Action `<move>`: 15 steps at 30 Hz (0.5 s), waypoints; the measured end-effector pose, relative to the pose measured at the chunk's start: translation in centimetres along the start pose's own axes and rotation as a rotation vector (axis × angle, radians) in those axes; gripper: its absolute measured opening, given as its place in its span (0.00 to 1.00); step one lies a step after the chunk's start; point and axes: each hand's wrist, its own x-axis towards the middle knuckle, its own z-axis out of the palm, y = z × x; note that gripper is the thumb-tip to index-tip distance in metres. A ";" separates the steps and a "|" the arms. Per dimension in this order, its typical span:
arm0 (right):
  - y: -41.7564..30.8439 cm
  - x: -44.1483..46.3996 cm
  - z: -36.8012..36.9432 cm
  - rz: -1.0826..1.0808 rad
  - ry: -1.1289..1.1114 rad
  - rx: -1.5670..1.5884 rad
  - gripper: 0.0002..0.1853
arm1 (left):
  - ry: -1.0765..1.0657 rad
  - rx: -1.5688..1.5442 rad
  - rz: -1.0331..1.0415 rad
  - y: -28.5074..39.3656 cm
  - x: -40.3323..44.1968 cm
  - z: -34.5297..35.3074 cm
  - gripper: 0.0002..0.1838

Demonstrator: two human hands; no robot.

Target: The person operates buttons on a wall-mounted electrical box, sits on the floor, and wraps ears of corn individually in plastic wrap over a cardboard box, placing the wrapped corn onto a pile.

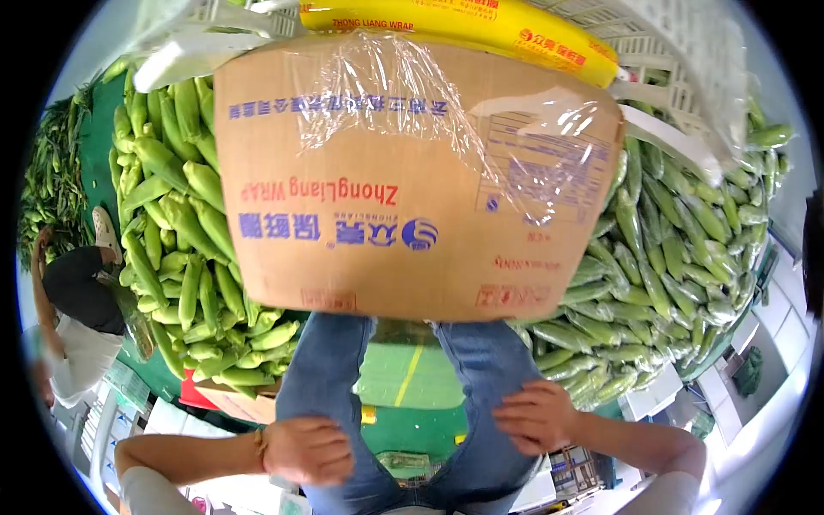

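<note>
A large cardboard carton [343,266] stands nearest, filling the upper middle of the frame just past the knees. Its long axis runs across the frame from left to right, and its printed lettering is upside down to the viewer. Clear plastic film [378,94] lies crumpled over the carton's upper part, one shiny fold trailing down toward the right. Beyond the carton's far edge, at the top of the frame, is a yellow package of wrap [463,26]; its long axis slopes down from upper centre to upper right, and its large Latin lettering reads upright.

At the bottom of the frame, both hands rest on the denim-covered thighs [322,378], relaxed and released from any grasp. The left hand [311,450], lower left of centre, lies back uppermost on the left thigh, fingers loosely bent and directed toward the right of the frame; a thin band [260,450] circles its wrist. The right hand [539,417] sits slightly higher on the right thigh, fingers slightly parted and directed left. The forearms come inward from the lower corners, elbows bent outward.

Green ears in husks [184,197] are heaped left of the carton; film-wrapped green ears [661,249] are piled at right. A person [86,343] in a white top shows at the left edge.
</note>
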 end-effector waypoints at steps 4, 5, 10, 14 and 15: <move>2.1 1.0 -1.9 -0.073 0.059 -0.116 0.12 | 0.003 0.207 0.040 -1.3 0.8 -1.0 0.07; 2.8 0.9 -2.1 -0.110 0.056 -0.161 0.12 | 0.100 0.229 0.065 -1.7 1.3 -0.8 0.06; 3.2 1.8 -1.1 -0.302 0.311 -0.186 0.15 | 0.201 0.435 0.154 -1.5 1.0 0.7 0.04; 2.1 -2.7 3.5 -0.294 0.355 -0.538 0.12 | 0.389 0.611 0.260 0.1 -3.0 5.0 0.04; 1.6 -3.7 4.5 -0.275 0.392 -0.560 0.12 | 0.515 0.580 0.088 1.5 -5.8 7.9 0.05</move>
